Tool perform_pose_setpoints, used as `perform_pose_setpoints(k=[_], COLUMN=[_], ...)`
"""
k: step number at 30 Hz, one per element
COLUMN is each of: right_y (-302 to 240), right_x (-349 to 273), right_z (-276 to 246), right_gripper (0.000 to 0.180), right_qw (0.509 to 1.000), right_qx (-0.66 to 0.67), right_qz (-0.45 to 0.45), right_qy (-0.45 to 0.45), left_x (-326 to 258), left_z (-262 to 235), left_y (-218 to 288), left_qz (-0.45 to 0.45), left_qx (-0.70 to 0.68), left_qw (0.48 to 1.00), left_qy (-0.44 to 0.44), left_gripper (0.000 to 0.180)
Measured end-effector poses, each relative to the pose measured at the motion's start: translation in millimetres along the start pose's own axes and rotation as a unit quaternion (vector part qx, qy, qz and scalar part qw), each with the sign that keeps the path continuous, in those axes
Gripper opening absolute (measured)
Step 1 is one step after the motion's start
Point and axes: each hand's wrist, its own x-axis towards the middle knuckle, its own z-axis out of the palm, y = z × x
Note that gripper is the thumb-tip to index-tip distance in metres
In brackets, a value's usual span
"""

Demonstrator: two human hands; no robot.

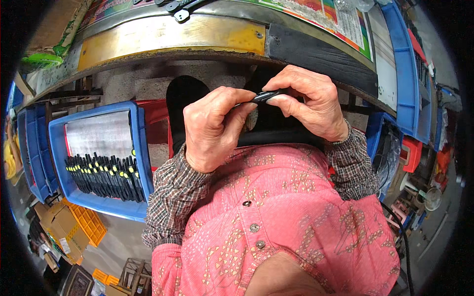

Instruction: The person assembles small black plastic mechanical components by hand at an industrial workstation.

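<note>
Between both my hands, in front of my body and below the bench edge, is a small slim black piece [263, 96] with a glossy streak on it. Its exact kind cannot be made out, as my fingers cover its ends. The thumb and forefinger of my left hand [215, 126] pinch its left end. My right hand [313, 101] grips the other end in the same way, fingers curled.
To my left stands a blue plastic tray [138, 163] holding rows of slim black pieces [106, 172] with yellow dots. Ahead is the workbench with a metal edge strip [173, 37] and black tools [182, 14]. Blue crates [410, 74] stand at the right; a cardboard box [61, 227] sits lower left.
</note>
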Motion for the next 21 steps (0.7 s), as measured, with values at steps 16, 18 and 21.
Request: perform_pose_setpoints(k=[16, 18, 21], right_y=[-1.8, -1.7, -1.4], right_x=[0.8, 0.7, -2.2], right_z=[6.6, 7.9, 11.0], right_gripper=[0.014, 0.013, 0.015], right_qw=[0.998, 1.000, 1.000], right_qx=[0.041, -0.013, 0.001], right_qz=[0.053, -0.008, 0.016], right_qy=[-0.011, 0.013, 0.024], left_x=[-3.1, -2.5, -4.0], left_z=[3.3, 2.7, 4.4], left_y=[1.9, 3.4, 1.2], left_qz=[-0.026, -0.030, -0.037], left_qx=[-0.019, -0.036, -0.050], left_qw=[0.999, 0.999, 0.998], left_qy=[-0.003, -0.005, -0.009], left_gripper=[0.011, 0.011, 0.010])
